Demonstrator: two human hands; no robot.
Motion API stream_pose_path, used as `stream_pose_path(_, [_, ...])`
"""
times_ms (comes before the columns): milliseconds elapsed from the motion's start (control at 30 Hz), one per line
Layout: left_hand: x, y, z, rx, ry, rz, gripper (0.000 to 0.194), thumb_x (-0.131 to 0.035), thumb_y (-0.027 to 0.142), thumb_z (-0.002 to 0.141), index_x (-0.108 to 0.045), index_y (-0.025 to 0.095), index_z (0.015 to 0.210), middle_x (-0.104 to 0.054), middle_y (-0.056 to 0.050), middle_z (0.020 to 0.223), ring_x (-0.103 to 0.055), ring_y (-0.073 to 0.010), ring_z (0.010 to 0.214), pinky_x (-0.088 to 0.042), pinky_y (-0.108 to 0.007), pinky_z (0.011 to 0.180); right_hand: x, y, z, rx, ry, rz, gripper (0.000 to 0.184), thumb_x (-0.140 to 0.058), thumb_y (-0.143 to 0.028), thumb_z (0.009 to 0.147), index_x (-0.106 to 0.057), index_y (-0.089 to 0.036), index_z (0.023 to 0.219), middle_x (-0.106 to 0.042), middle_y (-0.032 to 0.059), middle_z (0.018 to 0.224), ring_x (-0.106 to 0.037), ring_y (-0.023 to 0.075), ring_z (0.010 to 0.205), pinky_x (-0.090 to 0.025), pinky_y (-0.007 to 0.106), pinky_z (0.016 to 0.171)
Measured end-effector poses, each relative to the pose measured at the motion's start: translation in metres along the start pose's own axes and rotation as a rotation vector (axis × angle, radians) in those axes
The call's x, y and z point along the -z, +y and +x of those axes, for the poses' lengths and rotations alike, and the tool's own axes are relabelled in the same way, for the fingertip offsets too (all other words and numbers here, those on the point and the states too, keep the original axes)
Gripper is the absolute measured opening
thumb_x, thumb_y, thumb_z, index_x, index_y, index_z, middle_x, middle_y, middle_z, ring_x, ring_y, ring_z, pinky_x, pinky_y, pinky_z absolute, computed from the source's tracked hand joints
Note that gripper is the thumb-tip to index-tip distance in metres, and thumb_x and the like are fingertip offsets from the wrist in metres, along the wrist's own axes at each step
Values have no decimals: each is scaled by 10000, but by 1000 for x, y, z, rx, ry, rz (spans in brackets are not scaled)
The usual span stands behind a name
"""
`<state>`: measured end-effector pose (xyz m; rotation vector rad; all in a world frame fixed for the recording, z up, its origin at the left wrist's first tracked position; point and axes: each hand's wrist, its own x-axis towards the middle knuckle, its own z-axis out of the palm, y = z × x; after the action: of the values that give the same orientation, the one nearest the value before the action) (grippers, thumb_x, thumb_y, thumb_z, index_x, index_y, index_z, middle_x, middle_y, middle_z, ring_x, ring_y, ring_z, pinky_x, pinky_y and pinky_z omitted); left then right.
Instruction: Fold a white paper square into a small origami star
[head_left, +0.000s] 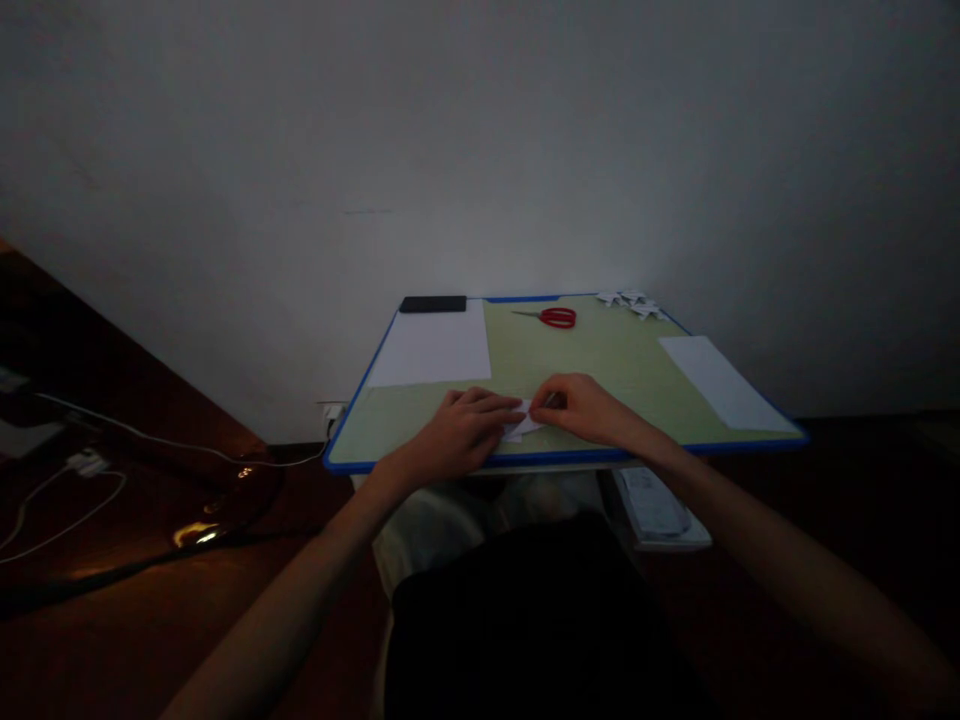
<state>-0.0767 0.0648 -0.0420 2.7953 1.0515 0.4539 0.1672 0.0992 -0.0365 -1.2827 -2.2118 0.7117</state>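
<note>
Small white paper piece [527,424], angular, straight-edged where it shows and partly covered, lies on the pale green surface [600,352] near its blue front rim [559,458], the left hand [471,425] laying fingers over it, grip unclear, while the right hand [564,400] pinches its upper right side.

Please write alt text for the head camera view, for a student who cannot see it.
A person's left hand and right hand touch a small paper piece near the front edge of a green table. Red-handled scissors lie beyond, white sheets left and right.
</note>
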Motion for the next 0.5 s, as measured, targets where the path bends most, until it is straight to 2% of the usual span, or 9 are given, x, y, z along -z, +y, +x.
stream_pose_path(267, [-1,-1,-3,-27,0,29,442,-456,224,1068,-621,269,1475,-630,-65,1543,-555,-302,1351,-401,-508,1074,-6,0,0,13,48,-103,69,-738,-131,843,-792,-174,839,-822,79,862,-775,216,771,-581,298,725])
stream_pose_path(500, [-5,-3,-4,-22,33,-15,487,-447,223,1069,-551,317,1535,-638,-55,1528,-546,-285,1339,-393,-509,1095,-10,4,2,20,60,-168,42,-741,-155,844,-772,-179,859,-809,70,844,-761,215,772,-566,303,726])
